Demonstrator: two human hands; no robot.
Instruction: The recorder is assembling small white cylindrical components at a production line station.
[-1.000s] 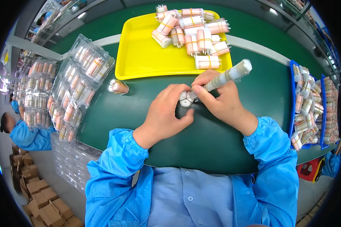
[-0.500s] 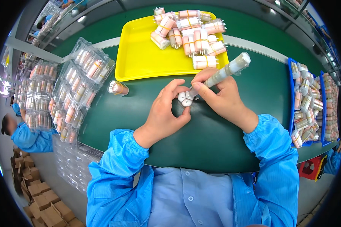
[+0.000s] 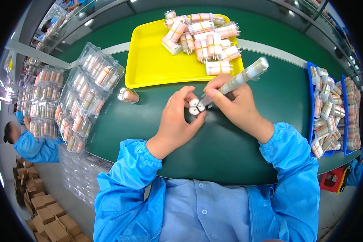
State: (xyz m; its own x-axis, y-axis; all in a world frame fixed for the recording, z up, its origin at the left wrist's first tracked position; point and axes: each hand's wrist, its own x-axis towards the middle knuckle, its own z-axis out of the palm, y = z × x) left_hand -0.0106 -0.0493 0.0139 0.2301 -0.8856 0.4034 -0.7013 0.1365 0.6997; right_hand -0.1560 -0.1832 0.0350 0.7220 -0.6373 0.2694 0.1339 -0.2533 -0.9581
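Note:
My left hand (image 3: 170, 128) curls its thumb and fingers around a small bundle of cylinders (image 3: 196, 107), whose round white ends face up. In my right hand (image 3: 243, 108) is a thick, pale pen-like tool (image 3: 246, 75) that looks wrapped in clear plastic. It slants down to the left, and its narrow tip is at the right side of the white ends; whether it touches them I cannot tell. Left of my hands, a single bundle of cylinders (image 3: 128, 95) with a yellow band lies on the green table (image 3: 218, 153).
Ahead is a yellow tray (image 3: 146, 60) with banded pink and white bundles piled at its right. Clear plastic trays (image 3: 88, 86) of bundles are stacked at left. Blue bins (image 3: 309, 105) of bundles stand at right. Another person (image 3: 36, 147) in blue is at far left, above cardboard boxes (image 3: 54, 226).
The bundle in my left hand has turned slightly, with dark gaps now showing between its white ends. My right hand keeps its grip on the tool, nearly in place.

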